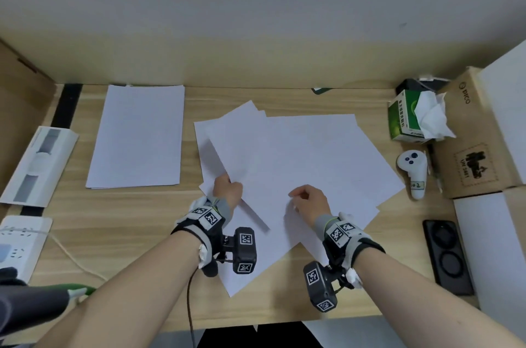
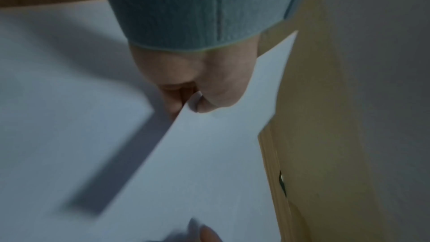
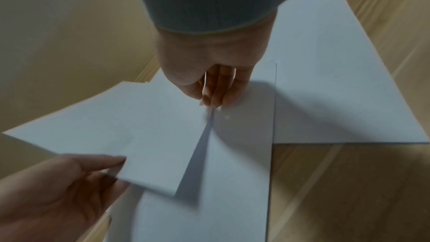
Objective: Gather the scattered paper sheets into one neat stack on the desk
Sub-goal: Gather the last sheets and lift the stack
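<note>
Several white paper sheets (image 1: 327, 154) lie fanned across the middle of the wooden desk (image 1: 128, 233). A neat stack of sheets (image 1: 136, 134) sits at the back left. My left hand (image 1: 229, 186) pinches the left edge of the top sheet (image 1: 250, 148), thumb on top in the left wrist view (image 2: 204, 98), lifting it (image 2: 209, 154) so that it casts a shadow. My right hand (image 1: 308, 199) is over the pile's middle. In the right wrist view its fingers (image 3: 218, 87) and thumb close on the same sheet's (image 3: 144, 135) near corner, paper showing between them.
A green tissue box (image 1: 410, 117), a white controller (image 1: 414, 168) and a cardboard box (image 1: 469, 134) stand at the right. A black case (image 1: 447, 256) lies at the front right. A long white box (image 1: 37, 165) and a power strip (image 1: 20, 245) lie at the left.
</note>
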